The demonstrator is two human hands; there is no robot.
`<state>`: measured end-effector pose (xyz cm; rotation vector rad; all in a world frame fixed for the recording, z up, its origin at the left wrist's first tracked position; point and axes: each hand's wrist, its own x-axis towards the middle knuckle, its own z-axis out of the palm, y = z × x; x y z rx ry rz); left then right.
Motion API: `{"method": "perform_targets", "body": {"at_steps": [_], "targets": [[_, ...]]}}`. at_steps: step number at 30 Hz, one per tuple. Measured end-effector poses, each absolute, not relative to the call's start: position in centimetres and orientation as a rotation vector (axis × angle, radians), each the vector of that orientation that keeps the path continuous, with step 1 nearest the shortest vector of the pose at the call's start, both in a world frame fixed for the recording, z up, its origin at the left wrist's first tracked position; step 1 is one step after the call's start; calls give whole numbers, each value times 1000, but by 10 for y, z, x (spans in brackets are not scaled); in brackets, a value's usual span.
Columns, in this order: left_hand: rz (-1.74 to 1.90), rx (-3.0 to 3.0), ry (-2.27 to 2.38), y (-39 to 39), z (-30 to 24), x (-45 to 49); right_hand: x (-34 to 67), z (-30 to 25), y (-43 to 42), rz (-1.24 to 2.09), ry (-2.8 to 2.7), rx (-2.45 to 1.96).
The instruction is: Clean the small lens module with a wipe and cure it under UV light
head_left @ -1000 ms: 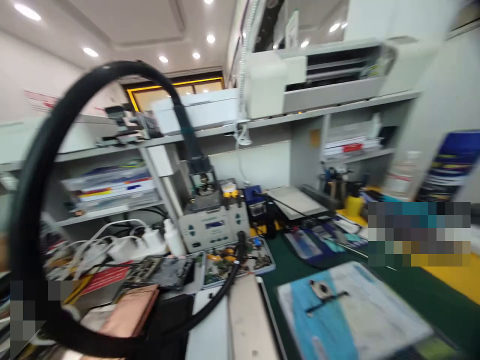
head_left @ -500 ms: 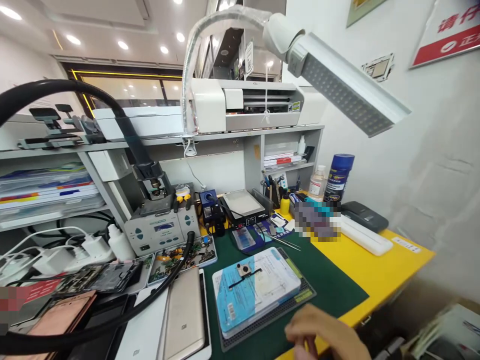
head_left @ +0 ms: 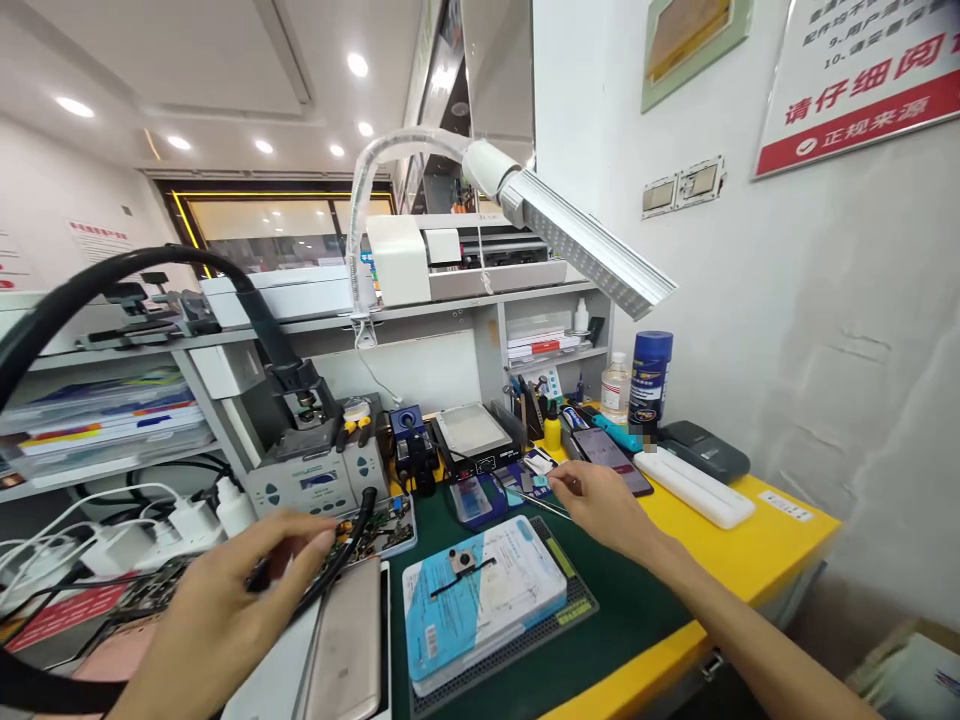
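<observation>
My left hand [head_left: 225, 610] is low at the left, fingers curled round the black hose [head_left: 341, 545] that runs from the rework station [head_left: 311, 480]. Beside it lies a gold phone [head_left: 345, 650], face down. My right hand [head_left: 600, 505] reaches across the green mat [head_left: 637, 610]. Its fingertips are pinched together on thin tweezers [head_left: 536, 500] lying near small cards. Between the hands sits a blue-and-white pad [head_left: 487, 600] with a small camera module [head_left: 457, 560] on top.
A tray of circuit boards [head_left: 390, 520] sits behind the hose. A desk lamp [head_left: 577, 245] hangs over the bench. A dark phone [head_left: 611, 460], blue can [head_left: 651, 375], clear bottle [head_left: 615, 385], white bar [head_left: 694, 487] and black device [head_left: 705, 450] stand on the yellow table [head_left: 787, 520].
The view has swung right and steadied. My left hand has come into view on the hose. My right hand has moved from the near edge up to the tweezers.
</observation>
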<state>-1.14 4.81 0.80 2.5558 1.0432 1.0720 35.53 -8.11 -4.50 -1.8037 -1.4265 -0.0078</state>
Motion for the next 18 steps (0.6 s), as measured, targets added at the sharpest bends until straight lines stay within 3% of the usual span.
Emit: {"method": "perform_targets", "body": {"at_steps": [7,12,18], "targets": [[615,2506,1206,105,11,84,345,-38,-34,-91,-1270,-1637],[642,2389,1520,140,-17,142,344,-49,-17,-137,-1178,-1572],[750,2259,1434,140,-23,148,353,-60,-35,-163,-1183,-1583]]}}
